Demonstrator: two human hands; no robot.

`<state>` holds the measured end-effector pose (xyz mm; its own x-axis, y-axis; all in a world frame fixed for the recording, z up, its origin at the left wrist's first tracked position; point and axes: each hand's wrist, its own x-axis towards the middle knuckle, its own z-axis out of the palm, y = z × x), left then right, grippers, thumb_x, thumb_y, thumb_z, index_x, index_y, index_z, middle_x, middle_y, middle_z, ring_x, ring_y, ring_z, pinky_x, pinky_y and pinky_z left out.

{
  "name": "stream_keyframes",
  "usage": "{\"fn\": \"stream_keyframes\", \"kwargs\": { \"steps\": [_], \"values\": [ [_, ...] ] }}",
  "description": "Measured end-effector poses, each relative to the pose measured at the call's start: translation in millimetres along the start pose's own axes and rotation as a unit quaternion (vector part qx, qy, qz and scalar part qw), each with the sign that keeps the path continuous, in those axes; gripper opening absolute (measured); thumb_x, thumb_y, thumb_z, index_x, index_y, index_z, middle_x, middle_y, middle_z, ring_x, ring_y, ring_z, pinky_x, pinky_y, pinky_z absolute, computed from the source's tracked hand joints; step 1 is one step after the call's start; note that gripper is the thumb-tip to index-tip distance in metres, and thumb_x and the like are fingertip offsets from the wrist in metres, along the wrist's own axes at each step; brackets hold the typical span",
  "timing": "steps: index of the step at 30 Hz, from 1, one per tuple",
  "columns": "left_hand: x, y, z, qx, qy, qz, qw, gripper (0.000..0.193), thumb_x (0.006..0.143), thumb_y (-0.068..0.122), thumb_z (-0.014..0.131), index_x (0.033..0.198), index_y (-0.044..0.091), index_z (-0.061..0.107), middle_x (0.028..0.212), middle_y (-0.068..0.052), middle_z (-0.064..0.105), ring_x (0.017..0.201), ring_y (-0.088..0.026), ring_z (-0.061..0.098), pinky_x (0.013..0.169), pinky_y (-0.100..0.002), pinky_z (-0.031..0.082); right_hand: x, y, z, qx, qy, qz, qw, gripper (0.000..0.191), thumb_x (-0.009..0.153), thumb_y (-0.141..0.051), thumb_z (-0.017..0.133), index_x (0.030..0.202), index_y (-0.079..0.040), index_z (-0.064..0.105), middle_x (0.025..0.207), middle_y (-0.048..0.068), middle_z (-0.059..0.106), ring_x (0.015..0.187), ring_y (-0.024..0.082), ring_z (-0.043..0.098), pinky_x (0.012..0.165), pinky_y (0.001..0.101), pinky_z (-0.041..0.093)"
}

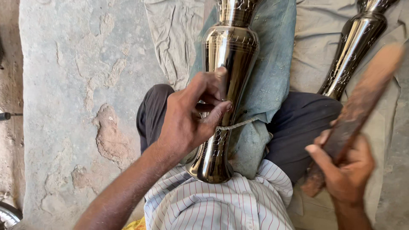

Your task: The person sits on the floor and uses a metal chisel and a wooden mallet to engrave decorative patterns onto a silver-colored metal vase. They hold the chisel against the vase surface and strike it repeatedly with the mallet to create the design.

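Fingers (215, 91) pinching tool on metal vase (226, 55), second vase (351, 51) beside, wooden stick (358, 110) raised

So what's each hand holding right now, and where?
Left hand pinches a small tool against the metal vase at its waist; right hand grips the wooden mallet near its lower end.

We saw bare stone floor (81, 85) open along the left edge. Our left hand (191, 113) and the vase (226, 85) blocked the middle. On the right, our right hand (347, 170), its wooden stick (362, 102) and a second vase (351, 51) crowded the cloth (315, 42).
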<state>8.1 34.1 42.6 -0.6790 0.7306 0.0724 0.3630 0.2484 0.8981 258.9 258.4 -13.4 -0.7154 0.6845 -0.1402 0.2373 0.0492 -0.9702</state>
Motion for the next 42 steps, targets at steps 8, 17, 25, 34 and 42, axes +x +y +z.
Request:
{"fn": "stream_keyframes", "kwargs": {
  "steps": [8,17,25,34,42],
  "values": [
    [-10.2,5.2,18.0,0.006,0.089,-0.003,0.996,0.057,0.098,0.004,0.077,0.148,0.009,0.050,0.103,-0.005,0.067,0.095,-0.012,0.073,0.084,-0.026,0.071,51.0,-109.3,1.3,-0.398,-0.107,-0.241,0.879,0.055,0.080,0.010,0.075,0.129,0.014,0.052,0.111,0.029,0.063,0.095,0.031,0.069,0.081,0.0373,0.058],
    [-15.5,12.7,27.9,0.041,0.137,0.006,0.990,0.041,0.098,0.001,0.077,0.133,0.006,0.056,0.104,-0.006,0.069,0.096,-0.012,0.074,0.086,-0.026,0.069,73.5,-196.6,31.2,-0.552,-0.155,-0.295,0.764,0.061,0.063,0.012,0.074,0.123,0.003,0.066,0.101,0.019,0.068,0.093,0.031,0.064,0.081,0.0405,0.051],
    [-23.4,8.0,40.4,0.029,0.210,-0.003,0.977,0.044,0.093,0.001,0.081,0.129,0.001,0.056,0.099,-0.006,0.069,0.089,-0.012,0.074,0.081,-0.025,0.066,76.3,-231.0,52.5,-0.545,-0.174,-0.372,0.731,0.067,0.058,0.006,0.078,0.123,0.003,0.066,0.093,0.018,0.065,0.087,0.033,0.062,0.078,0.0453,0.049],
    [-28.5,4.7,41.4,0.063,0.240,0.094,0.964,0.035,0.094,-0.002,0.080,0.123,0.000,0.060,0.101,-0.009,0.071,0.089,-0.014,0.077,0.080,-0.026,0.070,63.1,-218.3,30.0,-0.613,-0.141,-0.329,0.705,0.053,0.064,-0.006,0.077,0.116,-0.001,0.066,0.094,0.015,0.067,0.083,0.034,0.065,0.076,0.0437,0.053],
    [-68.2,-6.3,-1.6,-0.060,0.258,-0.054,0.963,0.037,0.092,0.005,0.080,0.118,0.000,0.054,0.103,-0.012,0.071,0.092,-0.017,0.077,0.078,-0.028,0.069,31.3,9.4,-5.3,-0.395,-0.037,0.095,0.913,0.058,0.076,-0.015,0.085,0.126,0.002,0.060,0.099,0.022,0.075,0.089,0.033,0.075,0.083,0.0433,0.057]
  ]
}}
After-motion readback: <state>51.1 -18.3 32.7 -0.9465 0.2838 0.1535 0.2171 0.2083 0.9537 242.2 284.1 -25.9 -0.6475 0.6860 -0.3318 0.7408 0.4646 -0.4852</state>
